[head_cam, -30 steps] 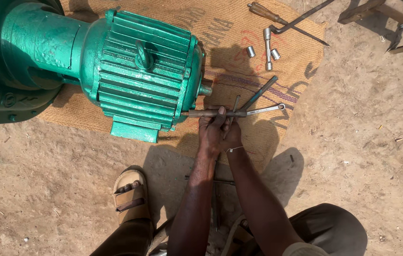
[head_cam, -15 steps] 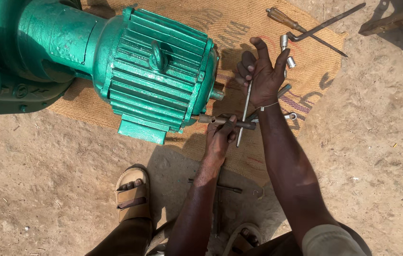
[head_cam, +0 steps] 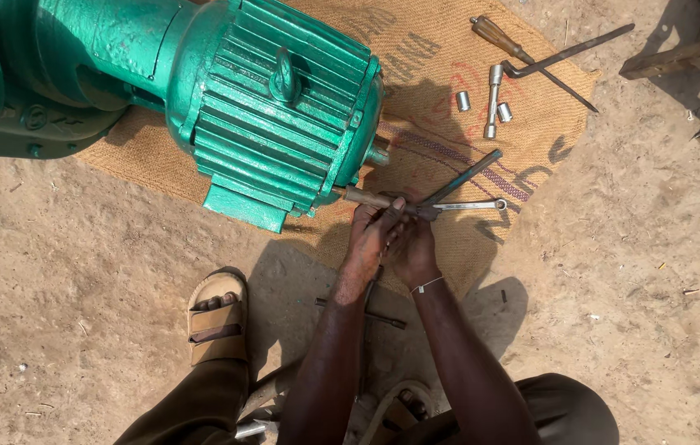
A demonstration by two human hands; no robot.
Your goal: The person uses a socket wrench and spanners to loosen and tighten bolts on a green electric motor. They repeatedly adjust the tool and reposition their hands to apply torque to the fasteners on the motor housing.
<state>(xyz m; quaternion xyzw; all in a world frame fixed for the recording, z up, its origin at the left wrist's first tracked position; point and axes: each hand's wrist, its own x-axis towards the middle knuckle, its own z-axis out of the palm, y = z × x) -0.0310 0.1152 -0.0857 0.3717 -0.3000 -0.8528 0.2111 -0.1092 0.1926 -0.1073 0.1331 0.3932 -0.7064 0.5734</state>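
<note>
Between the two hands runs a long rod (head_cam: pixel 370 199), held level so its far end meets the lower edge of the green motor (head_cam: pixel 284 107) just left of them. Left hand (head_cam: pixel 369 236) is closed around the rod from below, apparently steadying it in line with the motor's end cover; right hand (head_cam: pixel 412 247) sits pressed against the left, closed on the rod's near end where a dark bar (head_cam: pixel 465 177) and a spanner (head_cam: pixel 469 205) cross it. Beyond the hands, a screwdriver (head_cam: pixel 494 35), a bent bar (head_cam: pixel 568 53) and several sockets (head_cam: pixel 494 100) lie on the sacking (head_cam: pixel 449 49), which keeps them off the sand. Nearer the person, a sandal (head_cam: pixel 216 317) is planted left of the arms
</note>
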